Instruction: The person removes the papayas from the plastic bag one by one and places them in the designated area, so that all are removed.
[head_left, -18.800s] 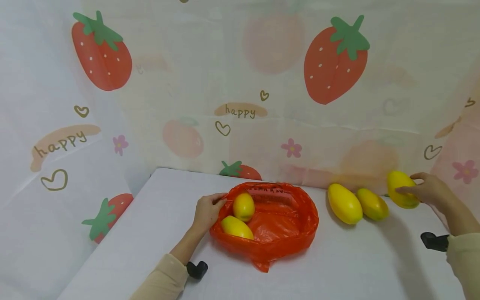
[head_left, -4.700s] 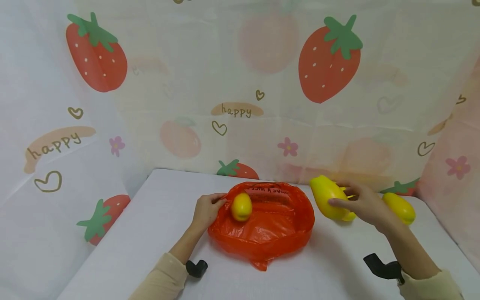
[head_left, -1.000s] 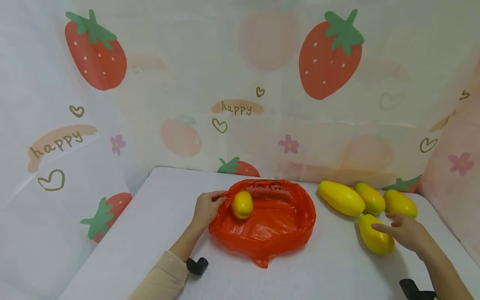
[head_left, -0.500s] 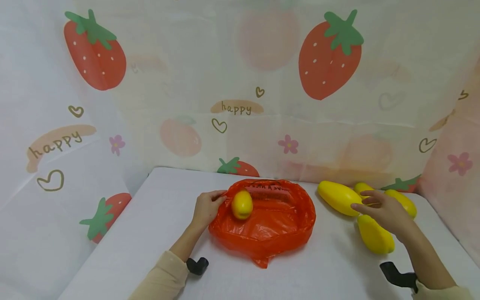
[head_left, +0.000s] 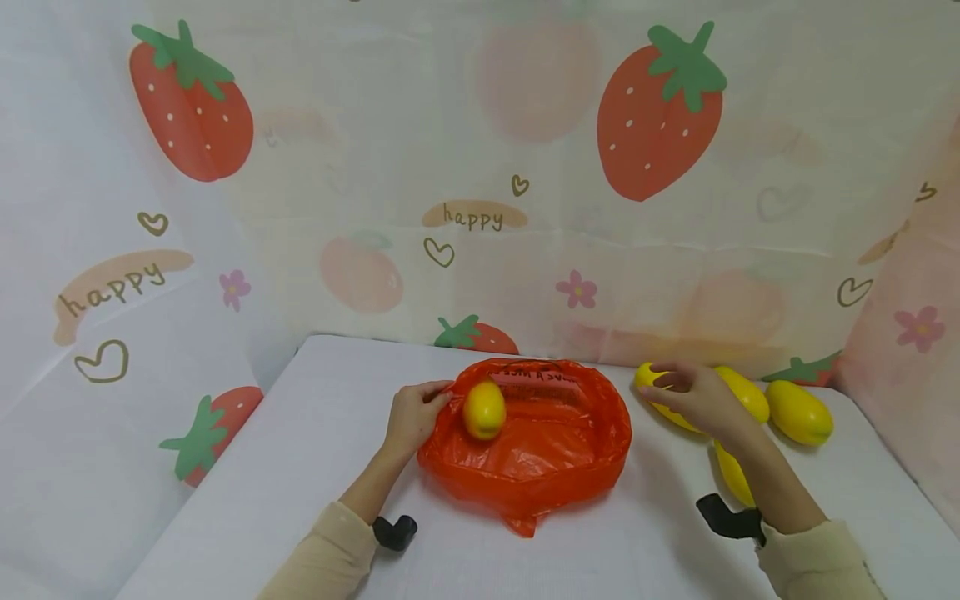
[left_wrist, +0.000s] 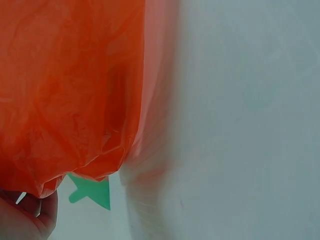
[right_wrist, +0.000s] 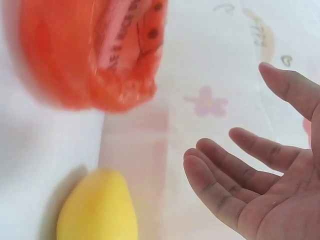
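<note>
My left hand pinches the left rim of a red plastic bag, which stands open on the table. One yellow mango shows inside the bag near that hand. In the left wrist view, fingers hold the bag's edge. My right hand is over the longest mango to the right of the bag, with its fingers spread and holding nothing. In the right wrist view the empty palm faces the bag, apart from the mango below. Beside it lie more mangoes, one partly hidden under the forearm.
A white cloth covers the table. Behind it hangs a curtain printed with strawberries. Another mango lies furthest right. Black wrist mounts stick out from both sleeves.
Earlier the bag held two mangoes; now one shows inside, and several lie at the right. My right hand has let go of the nearest mango and moved left. My left hand stays.
</note>
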